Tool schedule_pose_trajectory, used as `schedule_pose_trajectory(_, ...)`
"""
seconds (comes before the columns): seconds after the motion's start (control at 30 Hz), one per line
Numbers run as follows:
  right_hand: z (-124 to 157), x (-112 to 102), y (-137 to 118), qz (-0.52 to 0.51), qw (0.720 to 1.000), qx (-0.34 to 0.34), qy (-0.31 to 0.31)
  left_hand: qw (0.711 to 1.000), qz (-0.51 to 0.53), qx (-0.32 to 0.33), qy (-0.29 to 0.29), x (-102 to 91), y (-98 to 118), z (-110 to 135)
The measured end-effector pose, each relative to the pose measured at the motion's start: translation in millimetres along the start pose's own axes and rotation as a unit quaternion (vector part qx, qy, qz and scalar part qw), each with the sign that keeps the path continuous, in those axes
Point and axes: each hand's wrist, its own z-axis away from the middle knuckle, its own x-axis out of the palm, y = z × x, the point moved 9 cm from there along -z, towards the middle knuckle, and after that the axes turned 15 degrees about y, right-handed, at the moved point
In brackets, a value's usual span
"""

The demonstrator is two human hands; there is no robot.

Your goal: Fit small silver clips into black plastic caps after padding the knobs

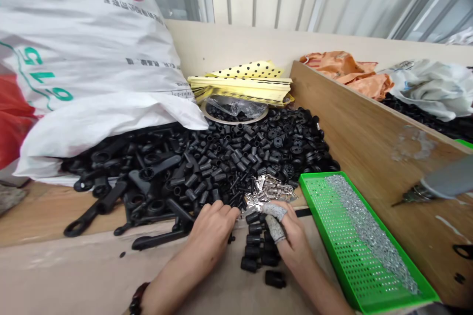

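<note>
My left hand is closed, knuckles up, at the near edge of the black parts pile. Its fingertips are hidden behind the hand, close to some small dark screws. My right hand, with grey tape on two fingers, reaches to the near side of a heap of silvery metal clips. Its taped fingertips are drawn close together, and what is between them does not show clearly. Beside and below them stand two rough rows of short black cylinders, with a single black cylinder lying nearer to me.
A green perforated tray holding small silvery pieces lies right, with a power screwdriver beyond it. A wooden divider borders the right. Long black handles spill from a white sack. Yellow dotted sheets lie behind.
</note>
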Motion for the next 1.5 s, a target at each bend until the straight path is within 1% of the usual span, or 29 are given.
schedule_pose_trajectory(0.17,-1.9,-1.6,-12.2,0.000,1.000,-0.015,-0.010,1.000,0.022,-0.003,-0.004,-1.2,-2.4,-6.1)
schedule_pose_trajectory(0.2,-2.7,-1.2,-16.1,0.006,1.000,-0.021,-0.014,0.999,0.046,-0.015,0.003,-2.2,-4.4,-7.3)
schedule_pose_trajectory(0.23,-3.3,0.6,-20.4,0.014,0.999,-0.028,-0.023,0.994,0.095,-0.044,0.013,-3.8,-7.8,-8.6)
schedule_pose_trajectory(0.27,-3.4,4.0,-24.7,0.027,0.998,-0.038,-0.038,0.981,0.168,-0.090,0.025,-5.2,-12.6,-9.5)
schedule_pose_trajectory(0.3,-3.2,8.6,-29.0,0.043,0.996,-0.050,-0.055,0.954,0.259,-0.147,0.035,-5.6,-17.8,-9.6)
schedule_pose_trajectory(0.33,-2.7,13.9,-32.8,0.063,0.993,-0.064,-0.072,0.911,0.354,-0.207,0.043,-4.6,-22.2,-9.0)
schedule_pose_trajectory(0.37,-2.1,19.4,-36.3,0.083,0.990,-0.078,-0.086,0.860,0.436,-0.260,0.047,-2.9,-24.3,-7.9)
schedule_pose_trajectory(0.4,-1.7,24.2,-39.7,0.102,0.986,-0.095,-0.094,0.814,0.496,-0.298,0.047,-1.8,-24.1,-7.1)
schedule_pose_trajectory(0.43,-1.6,27.8,-43.0,0.117,0.982,-0.112,-0.094,0.778,0.536,-0.326,0.050,-2.1,-22.9,-6.8)
schedule_pose_trajectory(0.47,-2.0,30.2,-46.1,0.127,0.980,-0.127,-0.089,0.752,0.559,-0.345,0.052,-3.2,-21.4,-6.7)
schedule_pose_trajectory(0.5,-2.5,31.7,-48.9,0.133,0.978,-0.140,-0.081,0.736,0.571,-0.359,0.055,-4.9,-20.5,-6.7)
schedule_pose_trajectory(0.53,-3.0,32.8,-51.2,0.136,0.977,-0.149,-0.075,0.726,0.575,-0.372,0.059,-6.6,-20.2,-6.4)
schedule_pose_trajectory(0.7,-4.2,37.1,-55.8,0.151,0.973,-0.166,-0.059,0.696,0.582,-0.414,0.076,-6.6,-23.6,-2.0)
schedule_pose_trajectory(0.77,-4.0,39.2,-55.0,0.163,0.971,-0.165,-0.055,0.690,0.584,-0.419,0.081,-4.1,-25.3,-0.2)
schedule_pose_trajectory(0.83,-3.6,40.6,-53.0,0.168,0.971,-0.162,-0.055,0.700,0.580,-0.410,0.077,-2.7,-27.1,0.2)
schedule_pose_trajectory(0.87,-3.8,40.0,-51.4,0.167,0.972,-0.159,-0.054,0.713,0.574,-0.397,0.071,-3.0,-28.4,-0.3)
schedule_pose_trajectory(0.9,-4.4,38.7,-49.2,0.165,0.973,-0.153,-0.053,0.734,0.561,-0.379,0.064,-4.4,-30.3,-1.1)
schedule_pose_trajectory(0.93,-5.4,36.5,-46.4,0.161,0.975,-0.145,-0.050,0.764,0.536,-0.353,0.056,-6.8,-32.5,-2.1)
schedule_pose_trajectory(0.97,-6.7,33.7,-43.4,0.156,0.977,-0.136,-0.048,0.806,0.496,-0.319,0.046,-10.0,-34.4,-3.4)
schedule_pose_trajectory(1.0,-8.2,30.4,-40.5,0.149,0.980,-0.127,-0.043,0.857,0.434,-0.274,0.035,-13.6,-35.4,-4.7)
schedule_pose_trajectory(1.03,-9.5,27.1,-38.2,0.141,0.982,-0.120,-0.039,0.914,0.344,-0.217,0.015,-16.0,-34.5,-5.6)
schedule_pose_trajectory(1.07,-10.5,24.4,-36.4,0.131,0.984,-0.115,-0.035,0.959,0.236,-0.154,-0.013,-15.7,-32.1,-5.3)
schedule_pose_trajectory(1.1,-11.2,22.3,-35.3,0.121,0.986,-0.113,-0.032,0.986,0.130,-0.095,-0.047,-12.6,-29.5,-3.6)
schedule_pose_trajectory(1.13,-11.6,20.7,-34.5,0.113,0.987,-0.111,-0.031,0.995,0.041,-0.048,-0.079,-8.1,-27.8,-1.1)
schedule_pose_trajectory(1.17,-11.9,19.4,-33.7,0.107,0.988,-0.109,-0.029,0.994,-0.022,-0.019,-0.105,-3.5,-27.4,1.3)
schedule_pose_trajectory(1.2,-12.1,18.6,-32.9,0.103,0.989,-0.105,-0.028,0.991,-0.057,-0.006,-0.122,0.4,-27.4,2.9)
schedule_pose_trajectory(1.37,-15.9,10.0,-28.8,0.093,0.992,-0.087,-0.005,0.983,-0.100,0.012,-0.155,15.0,-24.5,2.0)
schedule_pose_trajectory(1.5,-19.2,1.5,-23.5,0.097,0.992,-0.078,0.017,0.977,-0.116,0.021,-0.176,20.2,-23.4,-0.1)
